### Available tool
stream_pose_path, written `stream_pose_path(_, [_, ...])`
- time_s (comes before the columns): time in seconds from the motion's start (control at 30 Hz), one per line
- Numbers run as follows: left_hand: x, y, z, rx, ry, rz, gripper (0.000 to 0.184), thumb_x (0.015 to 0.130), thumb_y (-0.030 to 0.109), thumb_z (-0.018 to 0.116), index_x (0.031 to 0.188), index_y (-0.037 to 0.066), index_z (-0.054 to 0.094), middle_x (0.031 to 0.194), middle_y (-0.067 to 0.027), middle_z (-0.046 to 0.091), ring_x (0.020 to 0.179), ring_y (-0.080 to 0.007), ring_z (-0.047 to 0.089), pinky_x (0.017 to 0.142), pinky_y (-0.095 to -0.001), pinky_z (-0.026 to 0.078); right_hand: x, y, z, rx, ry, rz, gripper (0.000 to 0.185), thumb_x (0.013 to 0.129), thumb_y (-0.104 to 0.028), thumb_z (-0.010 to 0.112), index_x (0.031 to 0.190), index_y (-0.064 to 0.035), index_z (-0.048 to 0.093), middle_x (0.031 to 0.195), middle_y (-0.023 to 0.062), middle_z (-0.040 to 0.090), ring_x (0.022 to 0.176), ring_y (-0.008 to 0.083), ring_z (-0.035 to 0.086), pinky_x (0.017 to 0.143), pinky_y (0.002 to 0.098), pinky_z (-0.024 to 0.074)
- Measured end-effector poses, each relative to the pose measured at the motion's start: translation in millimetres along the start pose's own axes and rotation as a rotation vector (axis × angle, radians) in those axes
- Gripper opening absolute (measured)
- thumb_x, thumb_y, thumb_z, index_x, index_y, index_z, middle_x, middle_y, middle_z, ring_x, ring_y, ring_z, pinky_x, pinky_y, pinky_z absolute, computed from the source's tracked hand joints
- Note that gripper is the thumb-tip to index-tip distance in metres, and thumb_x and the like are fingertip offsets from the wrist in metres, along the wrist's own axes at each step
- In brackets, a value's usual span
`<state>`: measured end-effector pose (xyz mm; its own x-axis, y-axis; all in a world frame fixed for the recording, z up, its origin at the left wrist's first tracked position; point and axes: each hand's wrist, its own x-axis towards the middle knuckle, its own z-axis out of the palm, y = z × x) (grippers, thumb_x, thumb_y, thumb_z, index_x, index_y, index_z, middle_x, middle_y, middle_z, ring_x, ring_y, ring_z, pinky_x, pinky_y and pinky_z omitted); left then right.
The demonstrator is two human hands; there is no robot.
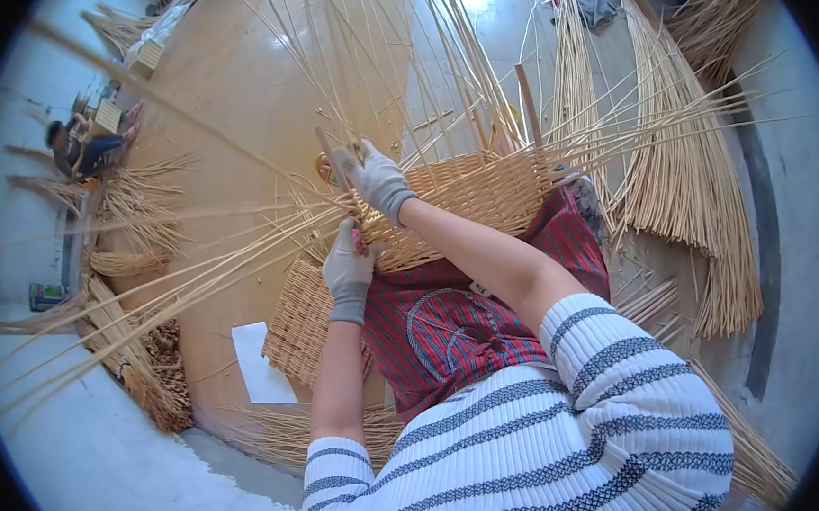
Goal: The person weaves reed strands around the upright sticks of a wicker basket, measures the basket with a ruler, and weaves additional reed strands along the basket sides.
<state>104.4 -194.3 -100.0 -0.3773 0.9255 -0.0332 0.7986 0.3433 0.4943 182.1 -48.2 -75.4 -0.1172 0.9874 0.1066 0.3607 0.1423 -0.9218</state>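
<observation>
A half-woven wicker basket rests on the lap, over a red checked cloth. Long loose rods fan out from its left corner, and more rise from its far side. My left hand, in a pale glove, is closed at the lower left corner of the basket. My right hand, gloved too, is closed on the upper left corner, beside a short wooden stake. What exactly the fingers pinch is too small to tell. Another wooden stake stands at the basket's far right corner.
A flat woven panel and a white paper sheet lie on the floor at the left. Large bundles of rods lie at the right, with others at the left. Another person sits by the far left wall.
</observation>
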Motion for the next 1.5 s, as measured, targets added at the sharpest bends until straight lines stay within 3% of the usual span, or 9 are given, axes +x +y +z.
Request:
stream_pose_path(0.13, [2.8,2.0,-0.7,0.154,-0.03,-0.045,0.068,0.071,0.04,0.082,0.125,0.018,0.047,0.108,-0.0102,0.069,0.095,-0.0349,0.067,0.076,-0.0441,0.052,-5.5,-23.9,-9.0,0.428,0.421,-0.281,0.047,0.1,-0.046,0.048,0.097,-0.0035,0.067,0.085,0.0142,0.069,0.083,0.027,0.065,0.075,0.0366,0.0485])
stream_pose_path(0.2, [3.0,0.9,0.0,0.181,-0.023,-0.021,0.069,0.07,0.041,0.083,0.124,0.017,0.048,0.103,-0.01,0.069,0.091,-0.0344,0.067,0.075,-0.0438,0.052,-1.1,-14.4,-17.9,0.668,-0.167,0.005,0.038,0.102,-0.039,0.049,0.092,-0.0047,0.063,0.081,0.0078,0.064,0.074,0.0181,0.057,0.076,0.0296,0.0496])
stream_pose_path(0.67, [-5.9,25.7,-24.3,0.046,-0.015,-0.006,0.051,0.07,0.038,0.083,0.104,0.015,0.055,0.079,-0.0052,0.066,0.07,-0.0266,0.066,0.064,-0.0398,0.05,-54.0,77.6,-133.2,0.952,-0.107,0.536,0.013,0.095,-0.019,0.063,0.095,-0.0069,0.067,0.085,0.0056,0.068,0.072,0.0121,0.066,0.064,0.0243,0.0557])
stream_pose_path(0.8, [-9.2,49.9,-2.7,0.012,0.344,0.426,0.037,0.09,0.022,0.066,0.125,0.015,0.055,0.094,-0.0079,0.069,0.077,-0.0279,0.068,0.067,-0.0371,0.052,-56.7,105.6,-150.7,0.815,-0.09,0.443,0.009,0.093,-0.017,0.068,0.095,-0.0081,0.067,0.087,0.0036,0.068,0.072,0.0111,0.066,0.063,0.0243,0.0553])
stream_pose_path(0.97, [54.5,49.5,27.6,-0.758,-0.378,-0.175,0.029,0.103,0.021,0.047,0.131,0.021,0.053,0.104,-0.009,0.066,0.05,-0.0191,0.063,0.038,-0.0336,0.044,-52.5,95.4,-132.9,0.765,0.016,0.52,0.01,0.092,-0.016,0.068,0.1,-0.0085,0.067,0.085,0.0023,0.067,0.077,0.0113,0.066,0.064,0.0237,0.0537])
stream_pose_path(1.1, [59.8,44.1,42.7,-0.537,-0.246,-0.146,0.016,0.1,0.025,0.052,0.107,0.015,0.062,0.072,-0.0064,0.06,0.048,-0.0154,0.051,0.046,-0.0342,0.043,39.4,39.0,-65.8,-0.01,0.094,-0.592,0.022,0.091,-0.01,0.062,0.112,-0.0075,0.06,0.083,0.0121,0.066,0.072,0.0314,0.066,0.071,0.0377,0.0534])
stream_pose_path(1.2, [78.9,8.8,80.2,-0.292,-0.073,0.138,0.018,0.098,0.027,0.055,0.108,0.014,0.061,0.075,-0.0067,0.061,0.052,-0.0158,0.054,0.051,-0.0357,0.045,82.2,48.4,-23.6,-0.461,0.233,-0.757,0.022,0.095,-0.012,0.058,0.117,-0.0082,0.06,0.096,0.0117,0.068,0.085,0.0173,0.068,0.074,0.0315,0.0569])
stream_pose_path(1.3, [67.3,42.4,42.1,-0.449,-0.368,-0.167,0.016,0.099,0.026,0.054,0.108,0.015,0.062,0.085,-0.0105,0.067,0.06,-0.0174,0.066,0.053,-0.0343,0.05,56.3,68.5,-82.0,0.373,-0.106,0.157,0.019,0.099,-0.015,0.05,0.115,-0.0065,0.055,0.081,0.0121,0.064,0.072,0.0281,0.066,0.074,0.0374,0.0551])
stream_pose_path(1.5, [63.1,65.2,37.4,-0.865,-0.375,-0.427,0.022,0.099,0.031,0.056,0.098,0.009,0.061,0.085,-0.0106,0.067,0.059,-0.0214,0.07,0.045,-0.0309,0.055,-28.5,101.5,-150.0,0.927,-0.039,0.18,0.012,0.104,-0.014,0.045,0.109,-0.0058,0.052,0.08,0.007,0.064,0.078,0.0166,0.067,0.075,0.0341,0.0577])
